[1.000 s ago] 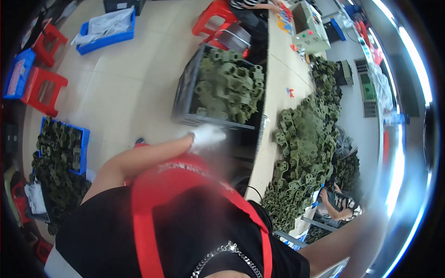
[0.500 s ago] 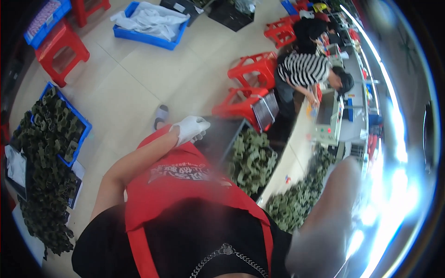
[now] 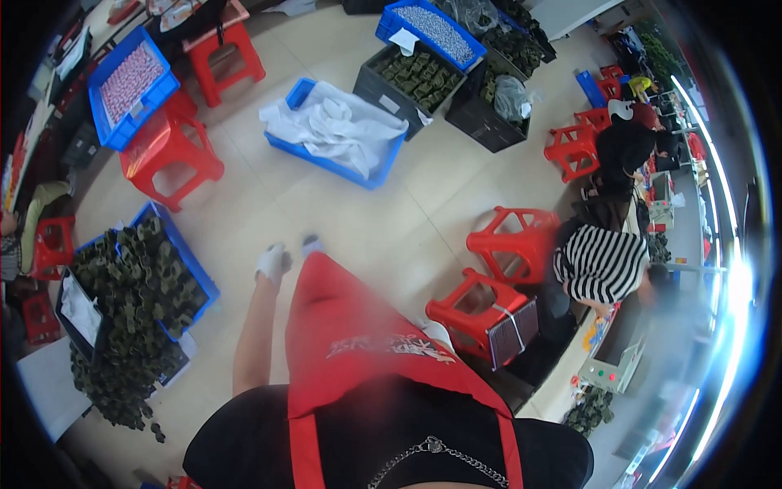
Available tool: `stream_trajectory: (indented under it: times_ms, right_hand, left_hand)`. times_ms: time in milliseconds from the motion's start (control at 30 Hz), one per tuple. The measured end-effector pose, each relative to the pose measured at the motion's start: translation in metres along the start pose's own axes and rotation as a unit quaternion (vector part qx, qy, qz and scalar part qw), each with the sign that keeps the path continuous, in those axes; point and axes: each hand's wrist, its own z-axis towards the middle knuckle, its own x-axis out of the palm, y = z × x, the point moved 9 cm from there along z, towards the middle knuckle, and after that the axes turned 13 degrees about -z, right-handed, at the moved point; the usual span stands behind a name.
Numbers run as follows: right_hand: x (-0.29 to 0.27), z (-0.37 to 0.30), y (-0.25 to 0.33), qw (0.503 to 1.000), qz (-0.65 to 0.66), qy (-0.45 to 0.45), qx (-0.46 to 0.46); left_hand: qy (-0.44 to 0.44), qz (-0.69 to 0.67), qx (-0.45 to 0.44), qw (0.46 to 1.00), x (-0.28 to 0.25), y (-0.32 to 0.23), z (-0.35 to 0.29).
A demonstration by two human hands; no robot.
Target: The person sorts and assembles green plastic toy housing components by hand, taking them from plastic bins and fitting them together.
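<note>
My left hand [image 3: 274, 262], in a white glove, hangs beside the red apron [image 3: 358, 326] above the tiled floor. Its fingers look curled in, and nothing shows in them. At the apron's right edge a bit of my right hand [image 3: 437, 332] shows, also white-gloved; the apron hides its fingers. The nearest thing to it is a red stool [image 3: 472, 306] with a dark ribbed panel [image 3: 513, 332] against its side. Left of my left hand, a heap of dark green camouflage-patterned pieces [image 3: 134, 281] overflows a blue crate [image 3: 198, 273].
Ahead lies a blue tray [image 3: 362, 173] with white cloth [image 3: 334, 122]. Dark bins [image 3: 489, 126] and a blue tray of small pale pieces [image 3: 432, 31] stand beyond. A red stool [image 3: 167, 155] is at left. A person in a striped shirt [image 3: 603, 262] works at the right bench.
My view has swung to the right and away from the bench. My left hand has dropped from the apron's front to its side. My right arm has come down from the bench side.
</note>
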Motion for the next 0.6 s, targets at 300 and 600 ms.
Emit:
stream_trajectory:
  times_ms: [300,600]
  right_hand:
    - [-0.173,0.028,0.076,0.854,-0.146,-0.493,-0.077]
    - [-0.220,0.090,0.123,0.865,0.428,-0.246,0.094]
  left_hand:
    - [0.009,0.063,-0.005,0.998,0.053,-0.091,0.137]
    - [0.036,0.059,0.001,0.998,0.139,-0.147,0.136]
